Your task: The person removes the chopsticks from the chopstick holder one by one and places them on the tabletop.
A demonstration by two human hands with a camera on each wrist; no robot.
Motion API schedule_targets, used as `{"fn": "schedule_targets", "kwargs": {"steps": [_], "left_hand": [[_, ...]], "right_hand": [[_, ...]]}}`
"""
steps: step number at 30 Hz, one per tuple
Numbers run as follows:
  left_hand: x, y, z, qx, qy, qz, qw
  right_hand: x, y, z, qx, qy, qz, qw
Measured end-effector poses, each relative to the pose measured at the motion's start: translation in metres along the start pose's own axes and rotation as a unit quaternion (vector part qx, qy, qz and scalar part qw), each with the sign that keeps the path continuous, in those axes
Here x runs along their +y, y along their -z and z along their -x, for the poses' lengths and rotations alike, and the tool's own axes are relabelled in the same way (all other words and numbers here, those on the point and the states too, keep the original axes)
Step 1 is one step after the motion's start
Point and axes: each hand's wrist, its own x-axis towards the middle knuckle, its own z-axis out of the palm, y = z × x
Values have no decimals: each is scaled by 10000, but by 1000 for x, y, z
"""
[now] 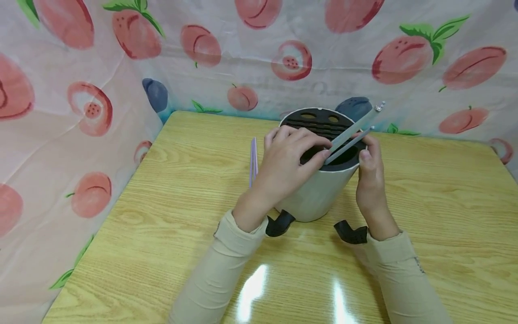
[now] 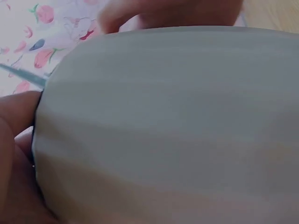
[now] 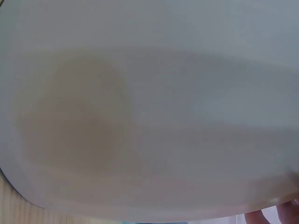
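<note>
A tall off-white utensil holder (image 1: pixel 319 193) with a black slotted insert (image 1: pixel 319 123) in its top stands on the table, tilted. Two pale, slim sticks slant up to the right out of its front opening, the thicker stick (image 1: pixel 354 128) ending in a small shiny tip. Reaching over the rim from the left, my left hand (image 1: pixel 289 155) pinches the sticks low down between thumb and forefinger. My right hand (image 1: pixel 372 173) grips the holder's right rim, thumb in front. Both wrist views are mostly filled by the holder's side wall (image 2: pixel 163 116).
Thin purple sticks (image 1: pixel 253 162) lie on the wood-grain table (image 1: pixel 182 202), left of the holder and partly behind my left arm. A peach-printed cloth (image 1: pixel 259 49) hangs behind and to the left. Black wrist mounts (image 1: pixel 281 223) show below the holder.
</note>
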Motion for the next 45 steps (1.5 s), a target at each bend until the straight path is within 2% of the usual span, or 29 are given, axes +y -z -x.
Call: {"fn": "schedule_targets", "kwargs": {"steps": [5,8,14,18,23,28,31,37,40,45], "left_hand": [[-5,6,1,-354,-7,355,9987],[-6,9,2,-470,-120,409,9980],[-7,9,2,-458,-362,614,9964],[-8,9,3,-257,-350,794,9959],[-8,14,7,381,-269,799,9957],[-7,22,8,890,-338,999,9904],[-6,26,9,978,-363,1138,9880],[-3,33,11,862,-577,1148,9880],[-2,36,10,1120,-739,1444,9804],[-1,41,10,1582,-1043,2018,9609]], "right_hand": [[1,0,-1,-7,-14,32,10000],[0,0,-2,-5,-27,-21,10000],[-1,0,-2,-38,-142,-59,9999],[1,0,-1,12,-83,-92,9999],[1,-2,1,77,-23,-140,9999],[0,-3,1,43,70,-134,9999],[0,-4,1,21,71,-134,9999],[1,-4,0,71,-70,-118,9999],[2,-4,0,95,-102,-107,9998],[1,-3,1,59,-97,-142,9998]]}}
